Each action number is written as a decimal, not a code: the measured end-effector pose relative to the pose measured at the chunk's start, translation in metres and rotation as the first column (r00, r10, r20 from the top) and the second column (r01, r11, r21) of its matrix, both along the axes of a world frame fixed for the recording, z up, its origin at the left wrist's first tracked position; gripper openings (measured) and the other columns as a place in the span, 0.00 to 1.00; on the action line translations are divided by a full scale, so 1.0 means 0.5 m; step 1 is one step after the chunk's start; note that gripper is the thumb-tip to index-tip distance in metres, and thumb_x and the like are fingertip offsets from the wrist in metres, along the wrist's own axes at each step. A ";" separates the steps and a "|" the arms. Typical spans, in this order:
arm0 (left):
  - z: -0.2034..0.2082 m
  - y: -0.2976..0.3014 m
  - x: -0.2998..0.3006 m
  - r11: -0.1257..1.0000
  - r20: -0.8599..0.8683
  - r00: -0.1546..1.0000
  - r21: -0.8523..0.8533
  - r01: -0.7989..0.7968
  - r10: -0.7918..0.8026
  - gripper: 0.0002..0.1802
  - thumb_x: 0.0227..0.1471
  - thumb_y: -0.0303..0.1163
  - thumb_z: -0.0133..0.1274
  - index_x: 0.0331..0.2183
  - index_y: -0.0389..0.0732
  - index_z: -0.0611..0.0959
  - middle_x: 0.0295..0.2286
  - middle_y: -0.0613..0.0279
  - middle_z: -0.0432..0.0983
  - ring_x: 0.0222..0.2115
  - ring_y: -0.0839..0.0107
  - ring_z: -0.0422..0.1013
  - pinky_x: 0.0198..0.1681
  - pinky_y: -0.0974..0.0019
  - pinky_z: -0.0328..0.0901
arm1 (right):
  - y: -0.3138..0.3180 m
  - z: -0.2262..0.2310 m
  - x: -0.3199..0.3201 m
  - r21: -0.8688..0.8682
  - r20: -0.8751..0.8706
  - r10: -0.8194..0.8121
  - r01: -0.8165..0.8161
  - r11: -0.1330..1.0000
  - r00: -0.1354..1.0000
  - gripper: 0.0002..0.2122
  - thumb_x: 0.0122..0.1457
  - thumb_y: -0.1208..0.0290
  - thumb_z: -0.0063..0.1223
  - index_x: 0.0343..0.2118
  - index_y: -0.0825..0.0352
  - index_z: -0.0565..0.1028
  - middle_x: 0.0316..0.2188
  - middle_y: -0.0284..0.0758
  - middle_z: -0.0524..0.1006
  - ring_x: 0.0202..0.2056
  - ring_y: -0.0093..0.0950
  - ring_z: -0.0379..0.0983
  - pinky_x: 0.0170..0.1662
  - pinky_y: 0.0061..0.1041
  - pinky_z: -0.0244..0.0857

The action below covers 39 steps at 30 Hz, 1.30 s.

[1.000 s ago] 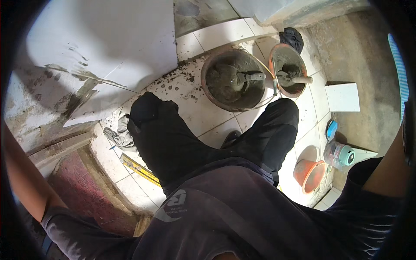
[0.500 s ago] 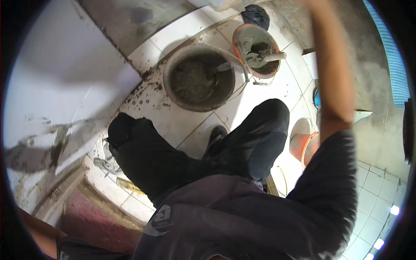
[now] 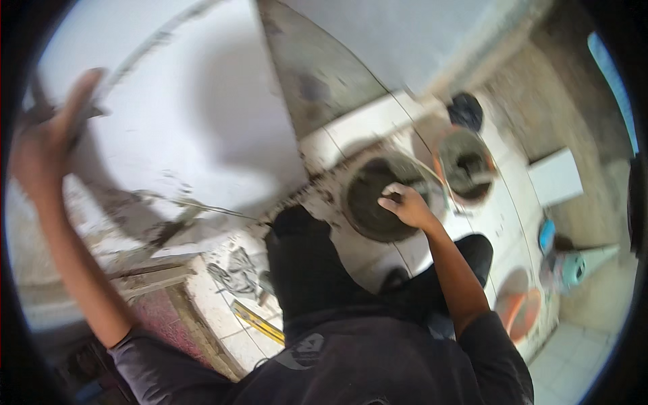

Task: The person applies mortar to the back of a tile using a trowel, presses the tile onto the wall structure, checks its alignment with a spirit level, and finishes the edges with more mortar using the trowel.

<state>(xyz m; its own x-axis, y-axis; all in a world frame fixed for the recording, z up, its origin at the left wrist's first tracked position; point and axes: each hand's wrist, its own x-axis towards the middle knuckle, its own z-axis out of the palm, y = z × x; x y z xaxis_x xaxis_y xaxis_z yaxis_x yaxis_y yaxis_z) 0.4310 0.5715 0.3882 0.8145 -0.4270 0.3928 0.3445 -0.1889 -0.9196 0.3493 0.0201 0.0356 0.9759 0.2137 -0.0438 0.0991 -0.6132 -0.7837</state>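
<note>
My right hand (image 3: 407, 204) is over a round tub (image 3: 378, 237) of wet grey mortar (image 3: 370, 192). Its fingers are curled together, and whatever they may hold is hidden. At the far left, my raised left hand (image 3: 50, 152) is beside the white wall panel (image 3: 202, 88). Its fingers are bent around something dark that I cannot make out, with the thumb pointing up. An orange bucket (image 3: 466, 165) behind the tub also has grey mortar in it, and a handle-like piece (image 3: 482, 177) lies across it.
A yellow spirit level (image 3: 258, 322) and a crumpled grey cloth (image 3: 236, 273) lie by my left leg. To the right stand another orange bucket (image 3: 521, 314) and a clear container with a turquoise top (image 3: 574, 268). A white tile (image 3: 555, 177) leans near the wall. A black bag (image 3: 466, 111) lies farther back.
My right arm has come down from high on the right, bringing its hand over the tub. My left arm has risen to the wall panel. The view has shifted left.
</note>
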 end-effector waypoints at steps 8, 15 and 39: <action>0.018 -0.260 -0.064 0.497 0.556 0.646 -0.418 0.761 -0.523 0.50 0.22 0.67 0.61 0.51 0.57 0.71 0.56 0.55 0.57 0.57 0.49 0.51 0.48 0.43 0.57 | 0.216 0.486 0.201 0.277 0.619 -0.163 -0.019 0.961 0.769 0.11 0.52 0.62 0.55 0.30 0.66 0.73 0.26 0.37 0.74 0.30 0.27 0.70 0.36 0.26 0.64; 0.065 -0.187 -0.086 0.403 0.510 0.564 -0.399 0.824 -0.649 0.44 0.32 0.62 0.61 0.52 0.56 0.71 0.55 0.54 0.57 0.56 0.51 0.52 0.55 0.45 0.44 | 0.391 0.837 0.212 0.506 0.808 -0.356 -0.243 0.827 0.470 0.30 0.56 0.56 0.48 0.56 0.71 0.56 0.54 0.52 0.59 0.55 0.44 0.56 0.57 0.37 0.52; 0.147 -0.170 -0.027 0.240 0.736 0.360 -0.269 0.933 -0.574 0.42 0.42 0.54 0.56 0.54 0.39 0.66 0.53 0.37 0.57 0.58 0.48 0.47 0.58 0.40 0.29 | 0.435 0.859 0.337 0.459 0.873 -0.337 -0.363 0.811 0.352 0.29 0.57 0.59 0.47 0.56 0.75 0.57 0.55 0.52 0.59 0.57 0.43 0.54 0.59 0.35 0.46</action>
<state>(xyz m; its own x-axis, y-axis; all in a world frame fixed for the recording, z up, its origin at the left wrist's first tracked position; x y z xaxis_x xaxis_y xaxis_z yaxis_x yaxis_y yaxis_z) 0.4176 0.4866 0.4617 -0.1140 -0.2620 0.9583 -0.0318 -0.9631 -0.2671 0.5179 0.2378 0.4649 0.3037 -0.1347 0.9432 0.9335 -0.1560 -0.3228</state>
